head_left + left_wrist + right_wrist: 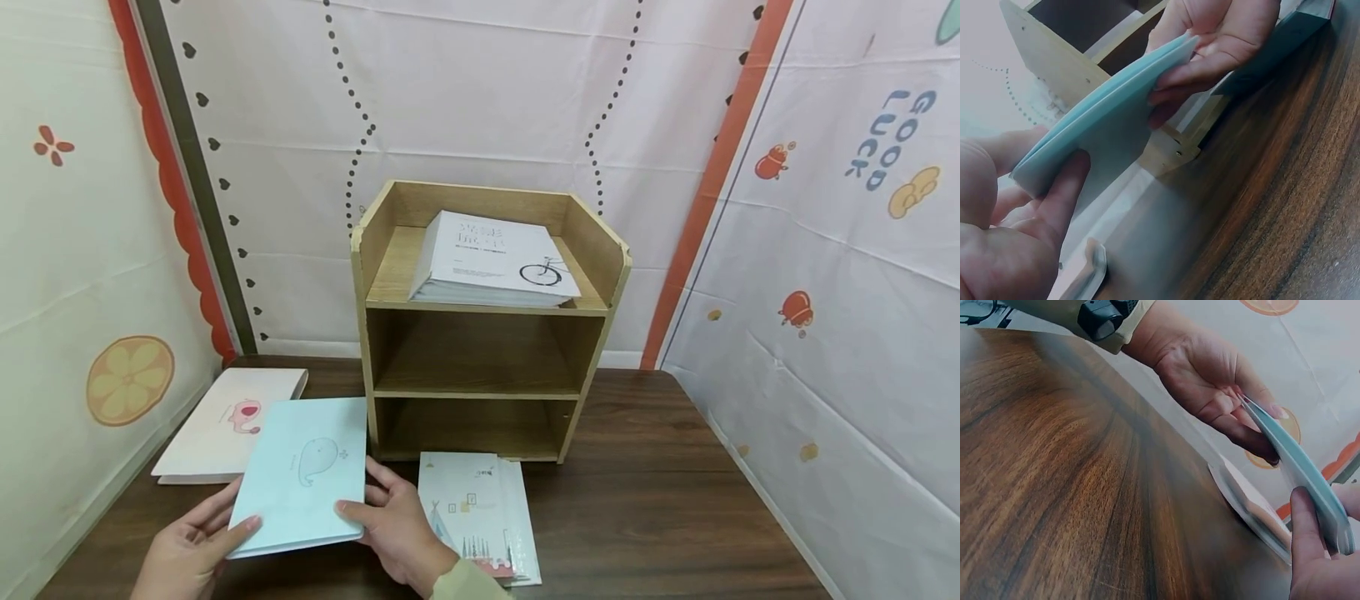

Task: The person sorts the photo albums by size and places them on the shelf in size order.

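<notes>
A light blue notebook (pixel 307 475) with a whale drawn on its cover is held above the table, its front edge tilted toward me. My left hand (pixel 187 542) grips its lower left corner, thumb on the cover and fingers beneath. On the opposite edge my right hand (pixel 401 517) pinches it, thumb on top. From the side, in the left wrist view, the notebook (pixel 1110 106) looks thin, with its covers slightly parted. Just right of my right hand lie white booklets (pixel 472 508) with a tent picture, overlapping one another on the table.
A wooden shelf unit (pixel 480 396) stands at the table's back. Its top tier carries a thick white book (pixel 495 258) with a bicycle print. At the left lies a white binder-like book (pixel 217 433) with a pink elephant, partly behind the notebook. Printed cloth (pixel 840 350) encloses the sides.
</notes>
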Tool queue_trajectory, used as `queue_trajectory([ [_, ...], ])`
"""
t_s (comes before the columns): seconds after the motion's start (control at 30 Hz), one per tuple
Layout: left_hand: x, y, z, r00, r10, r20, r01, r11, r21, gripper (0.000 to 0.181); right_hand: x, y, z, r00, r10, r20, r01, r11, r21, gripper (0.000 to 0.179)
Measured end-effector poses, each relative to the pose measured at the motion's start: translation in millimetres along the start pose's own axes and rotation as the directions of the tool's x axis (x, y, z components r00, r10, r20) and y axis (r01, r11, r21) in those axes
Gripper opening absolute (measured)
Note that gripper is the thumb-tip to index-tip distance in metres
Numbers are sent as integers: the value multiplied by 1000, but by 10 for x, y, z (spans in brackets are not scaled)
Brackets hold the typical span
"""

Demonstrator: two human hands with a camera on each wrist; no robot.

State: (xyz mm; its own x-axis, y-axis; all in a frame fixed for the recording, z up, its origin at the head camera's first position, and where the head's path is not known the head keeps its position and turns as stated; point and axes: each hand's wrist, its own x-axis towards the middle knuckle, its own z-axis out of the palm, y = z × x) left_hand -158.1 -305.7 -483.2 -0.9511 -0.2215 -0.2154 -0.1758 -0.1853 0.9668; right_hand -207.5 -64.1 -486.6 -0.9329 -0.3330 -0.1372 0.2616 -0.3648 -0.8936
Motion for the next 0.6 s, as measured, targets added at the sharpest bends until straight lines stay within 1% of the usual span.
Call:
queue_trajectory([
  [0.03,-5,-7,-1,1000,27,15,-27,999,-19,48,0,-7,-3,1000,-5,6,5,1000,-8,71],
  [0.1,-13,-8,2,998,58,25,-57,998,-40,49,1,-14,-11,1000,-9,9,9,1000,-16,70],
  [0.17,-17,-13,-2,997,70,28,-69,997,-45,49,2,-16,-15,1000,-13,12,14,1000,-20,70],
  [0.27,-17,-1,-13,999,44,9,-44,999,-19,48,-2,-28,-11,1000,-22,14,22,999,-25,69],
  [0.33,-17,12,-31,1000,15,-10,-15,1000,27,48,-15,-44,-3,1000,-28,9,28,999,-34,69],
  [0.43,-28,54,-57,999,-37,-25,40,992,119,69,-40,-71,10,999,-33,1,33,998,-47,70],
  [0.5,-37,85,-72,997,-69,-31,73,980,186,86,-58,-84,14,999,-38,1,38,998,-53,70],
  [0.6,-52,126,-81,996,-89,-21,91,969,229,93,-81,-97,16,999,-47,13,47,998,-45,70],
])
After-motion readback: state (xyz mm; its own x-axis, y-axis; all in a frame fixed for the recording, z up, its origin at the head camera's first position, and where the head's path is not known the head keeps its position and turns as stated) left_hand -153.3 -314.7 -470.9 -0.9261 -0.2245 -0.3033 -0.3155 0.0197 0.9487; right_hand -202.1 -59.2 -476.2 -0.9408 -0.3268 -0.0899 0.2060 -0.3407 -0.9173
